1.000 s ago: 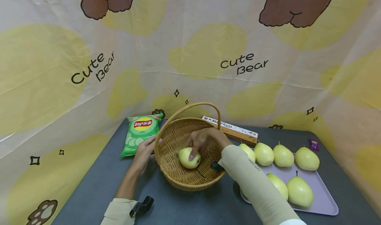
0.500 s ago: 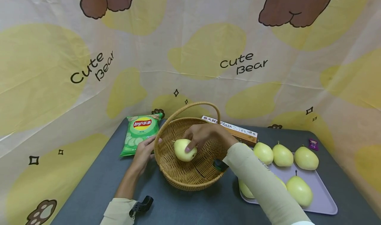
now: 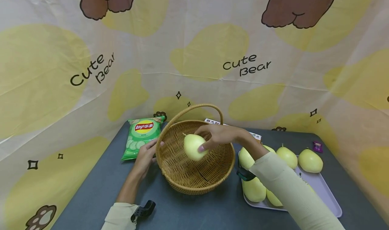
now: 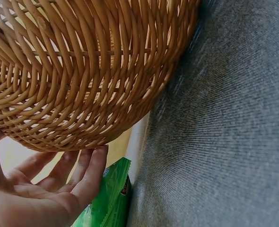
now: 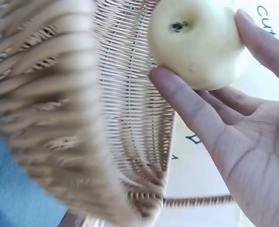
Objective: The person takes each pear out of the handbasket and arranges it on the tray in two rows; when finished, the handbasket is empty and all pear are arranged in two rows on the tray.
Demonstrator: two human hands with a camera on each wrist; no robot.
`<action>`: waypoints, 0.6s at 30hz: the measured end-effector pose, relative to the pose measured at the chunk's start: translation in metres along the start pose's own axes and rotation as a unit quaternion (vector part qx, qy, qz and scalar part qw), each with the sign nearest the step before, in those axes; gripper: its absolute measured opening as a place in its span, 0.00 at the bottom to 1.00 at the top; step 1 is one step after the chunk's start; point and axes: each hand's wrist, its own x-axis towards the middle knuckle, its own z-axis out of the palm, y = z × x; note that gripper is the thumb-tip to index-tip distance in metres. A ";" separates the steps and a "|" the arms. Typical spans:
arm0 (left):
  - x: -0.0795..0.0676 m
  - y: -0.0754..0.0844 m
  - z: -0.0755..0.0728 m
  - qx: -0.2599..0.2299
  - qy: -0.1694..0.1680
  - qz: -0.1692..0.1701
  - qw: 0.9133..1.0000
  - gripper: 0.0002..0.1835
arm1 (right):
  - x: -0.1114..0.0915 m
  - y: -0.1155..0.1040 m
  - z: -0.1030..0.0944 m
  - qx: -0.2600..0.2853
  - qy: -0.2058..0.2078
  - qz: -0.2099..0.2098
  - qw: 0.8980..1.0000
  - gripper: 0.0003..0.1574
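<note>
My right hand (image 3: pixel 217 135) pinches a pale yellow-green pear (image 3: pixel 192 147) between thumb and fingers, over the open mouth of a wicker basket (image 3: pixel 197 177). In the right wrist view the pear (image 5: pixel 201 52) shows its dark blossom end, with the fingers (image 5: pixel 191 106) around its lower side. The basket tilts with its mouth towards me, and no other fruit shows inside it. My left hand (image 3: pixel 145 158) grips the basket's left rim, thumb over the edge. From the left wrist view, its fingers (image 4: pixel 94 172) support the woven outside.
On the right, a lilac tray (image 3: pixel 329 198) bears several pears (image 3: pixel 310 160), partly hidden by my right sleeve. A green chip bag (image 3: pixel 144 132) lies behind my left hand. A pasta box (image 3: pixel 212 121) sits behind the basket. A small purple packet (image 3: pixel 317 147) lies far right.
My right hand has raised the pear from low inside the basket towards its mouth, first leftward, then back right. The right forearm has shifted right over the tray. My left hand keeps its hold.
</note>
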 end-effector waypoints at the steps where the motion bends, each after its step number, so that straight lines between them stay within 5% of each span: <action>1: 0.000 0.000 0.000 0.001 0.001 -0.002 1.000 0.35 | -0.005 0.001 0.000 0.004 0.007 -0.003 1.000 0.41; 9: 0.002 -0.002 0.001 0.005 0.002 -0.004 1.000 0.35 | -0.051 0.010 0.002 0.064 0.037 -0.045 0.996 0.37; 18: 0.003 -0.001 0.000 0.007 0.004 -0.006 1.000 0.34 | -0.110 0.027 0.003 0.082 0.091 -0.046 0.991 0.41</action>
